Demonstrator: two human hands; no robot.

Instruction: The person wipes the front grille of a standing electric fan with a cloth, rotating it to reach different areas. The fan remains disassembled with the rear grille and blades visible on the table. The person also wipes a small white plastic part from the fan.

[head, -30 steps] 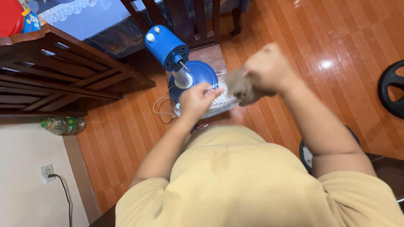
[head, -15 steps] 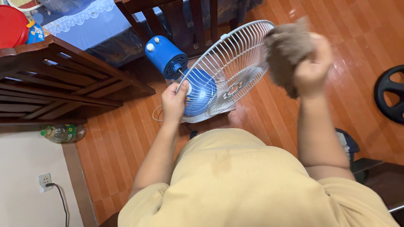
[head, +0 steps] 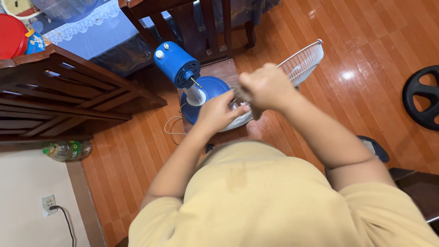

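Above the wooden floor, both hands meet at the near rim of a white wire fan guard, which tilts away toward the upper right. The left hand has its fingers curled shut around the guard's lower edge, gripping the wires. The right hand is balled into a fist just beside it, pressed onto the guard; a scrap of brownish cloth seems to peek out under the knuckles, though most of it is hidden by the hand.

Just behind the hands stands a blue fan motor head on its white neck, its bare shaft pointing toward the guard, with the round blue base below it on a low wooden stool. A thin white cord loops on the floor beside it. A dark wooden chair stands behind, a slatted wooden frame to the left, and a plastic bottle lies under that. A black round object sits at the right edge, well apart.
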